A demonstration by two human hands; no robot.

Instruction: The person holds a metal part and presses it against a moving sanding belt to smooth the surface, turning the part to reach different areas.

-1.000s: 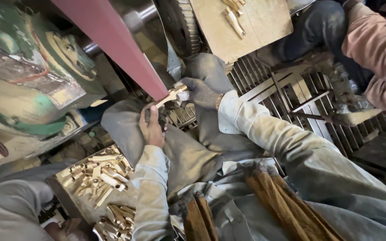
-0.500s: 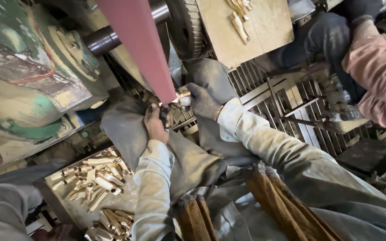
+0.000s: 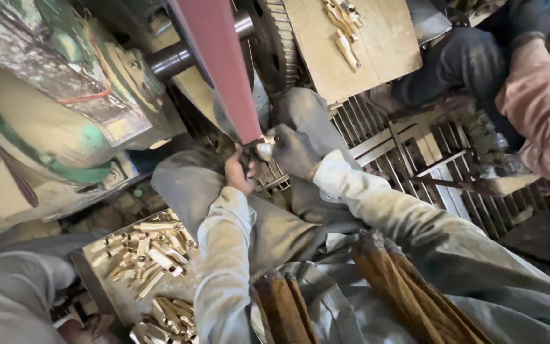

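A small brass fitting (image 3: 264,150) is pressed against the lower end of a red sanding belt (image 3: 221,64). My left hand (image 3: 239,173), bare, grips it from the left. From the right my right hand (image 3: 294,151), in a dusty grey glove, holds the same piece. Both hands meet just under the belt, above my knees. The part's shape is mostly hidden by my fingers.
A tray of several brass fittings (image 3: 144,251) sits at lower left. A board with a few brass parts (image 3: 345,38) lies above. A green, dusty machine body (image 3: 52,108) fills the left. A metal floor grate (image 3: 428,159) and another person's sleeve (image 3: 536,108) are on the right.
The view has shifted, so the belt and hands sit more to the centre. Both hands still hold the fitting at the belt's lower end.
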